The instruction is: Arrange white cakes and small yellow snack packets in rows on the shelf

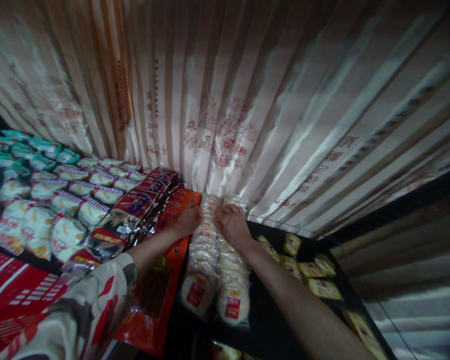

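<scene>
Two overlapping rows of clear-wrapped round rice crackers lie side by side on the black table, the left row (pixel 198 292) and the right row (pixel 233 304), with red labels on the front packs. My left hand (pixel 189 219) is closed at the outer edge of the left row, near its far end. Across the far part of the right row rests my right hand (pixel 231 225), its fingers curled toward the gap between the rows. Both hands touch the clear wrapping of the left row's packs; the fingertips are partly hidden.
Left of the rows lie an orange packet (pixel 178 255), dark red-and-black packets (pixel 135 202), many white snack bags (pixel 65 202) and green bags (pixel 47 147). Small yellow packs (pixel 292 244) are scattered on the black table (pixel 264 315) at right. A pleated printed curtain (pixel 225 100) hangs behind.
</scene>
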`<state>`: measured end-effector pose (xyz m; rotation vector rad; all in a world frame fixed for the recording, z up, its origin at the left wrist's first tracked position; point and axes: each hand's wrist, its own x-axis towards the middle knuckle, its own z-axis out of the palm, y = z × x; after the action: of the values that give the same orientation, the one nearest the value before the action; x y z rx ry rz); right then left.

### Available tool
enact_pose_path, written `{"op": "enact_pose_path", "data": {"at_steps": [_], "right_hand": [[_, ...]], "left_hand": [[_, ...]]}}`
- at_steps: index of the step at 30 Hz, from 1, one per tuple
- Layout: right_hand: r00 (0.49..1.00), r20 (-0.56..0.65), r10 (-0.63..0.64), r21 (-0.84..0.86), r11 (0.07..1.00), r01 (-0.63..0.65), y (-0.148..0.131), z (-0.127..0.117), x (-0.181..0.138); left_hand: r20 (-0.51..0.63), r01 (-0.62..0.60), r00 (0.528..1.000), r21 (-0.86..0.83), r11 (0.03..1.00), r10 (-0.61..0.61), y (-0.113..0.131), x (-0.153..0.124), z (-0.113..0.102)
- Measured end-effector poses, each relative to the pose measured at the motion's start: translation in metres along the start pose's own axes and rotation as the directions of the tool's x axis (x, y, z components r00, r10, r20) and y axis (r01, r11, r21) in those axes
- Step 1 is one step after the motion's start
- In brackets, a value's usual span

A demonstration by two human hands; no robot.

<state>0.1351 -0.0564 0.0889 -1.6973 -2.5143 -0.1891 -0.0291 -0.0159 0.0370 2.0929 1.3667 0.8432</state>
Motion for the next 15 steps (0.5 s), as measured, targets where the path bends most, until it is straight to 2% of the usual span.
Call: {"op": "enact_pose_path", "data": {"at_steps": [2, 4, 9, 15], "right_hand": [[0.999, -0.01, -0.037, 0.028, 0.999, 0.038, -0.002, -0.002, -0.007], [0.997, 0.037, -0.075, 0.056, 0.996, 0.073, -0.003, -0.003, -0.012], [0.988, 0.15, -0.044, 0.075, 0.997, 0.033, -0.004, 0.002, -0.013], [0.994, 0.085, -0.064, 0.037, 0.997, 0.061, -0.005, 0.006, -0.011]], "left_hand": [[-0.022, 0.01, 1.0, -0.001, 1.0, -0.01, 0.0, 0.0, 0.003], [-0.043, 0.02, 0.999, -0.001, 1.0, -0.02, 0.0, 0.0, 0.006], [-0.068, 0.037, 0.997, 0.011, 0.999, -0.036, 0.002, -0.001, 0.008], [-0.062, 0.077, 0.995, 0.043, 0.996, -0.075, 0.007, -0.002, 0.004]]}}
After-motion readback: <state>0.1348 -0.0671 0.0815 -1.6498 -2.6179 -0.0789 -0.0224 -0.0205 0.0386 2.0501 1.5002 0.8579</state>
